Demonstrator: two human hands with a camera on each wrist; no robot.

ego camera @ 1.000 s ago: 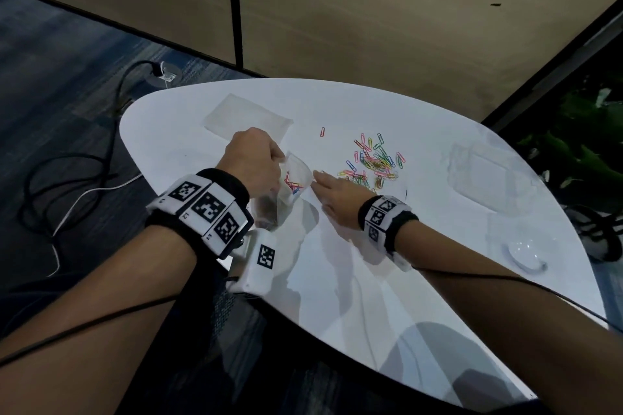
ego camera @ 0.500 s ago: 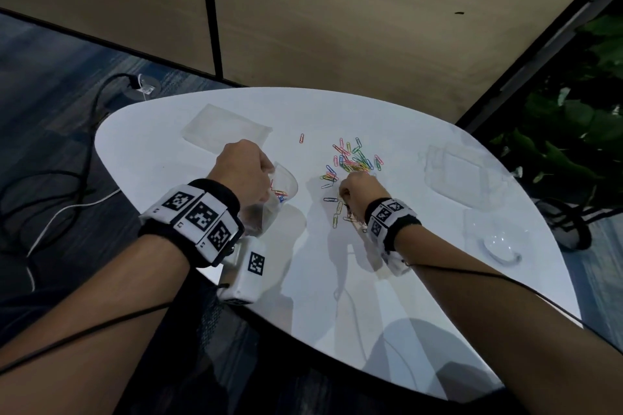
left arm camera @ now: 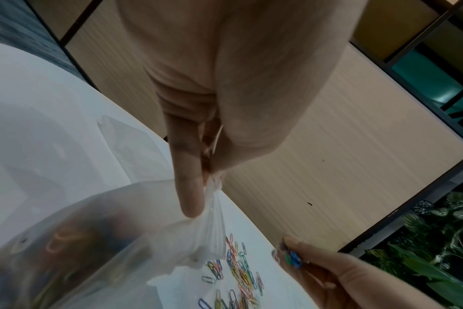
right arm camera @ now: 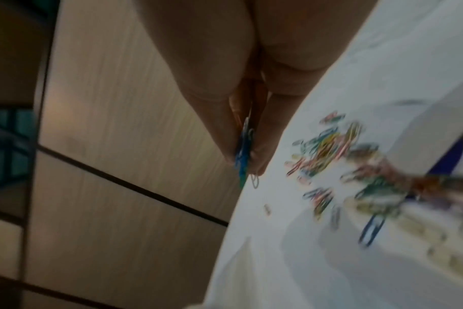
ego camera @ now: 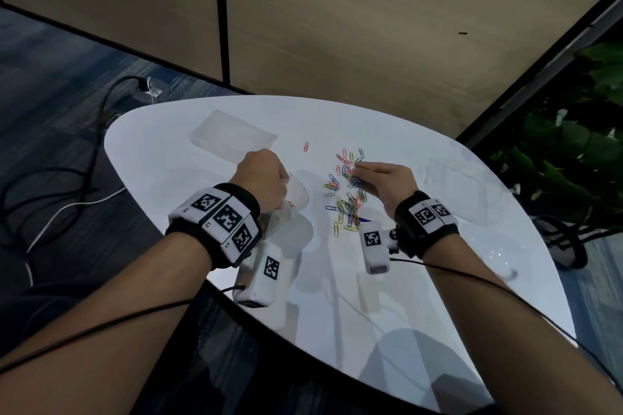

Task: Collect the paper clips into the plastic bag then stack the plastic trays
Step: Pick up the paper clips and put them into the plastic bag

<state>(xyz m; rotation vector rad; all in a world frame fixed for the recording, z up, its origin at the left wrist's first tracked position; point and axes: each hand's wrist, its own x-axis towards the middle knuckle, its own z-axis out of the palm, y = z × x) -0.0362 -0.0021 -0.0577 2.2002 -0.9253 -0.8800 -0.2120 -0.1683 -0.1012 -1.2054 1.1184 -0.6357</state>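
Note:
My left hand point(ego camera: 261, 180) pinches the rim of a clear plastic bag point(ego camera: 296, 194) and holds its mouth up above the white table point(ego camera: 404, 296); some coloured clips lie inside the bag point(left arm camera: 98, 246). My right hand point(ego camera: 381, 178) hovers just above the scattered pile of coloured paper clips point(ego camera: 345, 199) and pinches a few clips point(right arm camera: 243, 154) between thumb and fingertips point(left arm camera: 291, 257). One clear plastic tray point(ego camera: 232, 136) lies at the far left of the table, another tray point(ego camera: 462, 185) at the far right.
A lone red clip point(ego camera: 306, 146) lies apart, behind the pile. A small round clear lid point(ego camera: 499, 256) sits near the right table edge. Cables point(ego camera: 67, 205) trail on the carpet at left, and a plant point(ego camera: 573, 152) stands beyond the right edge.
My right hand left the bag's mouth, reached into the clip pile, and has now lifted off the table with a few clips pinched. The left hand keeps hold of the bag.

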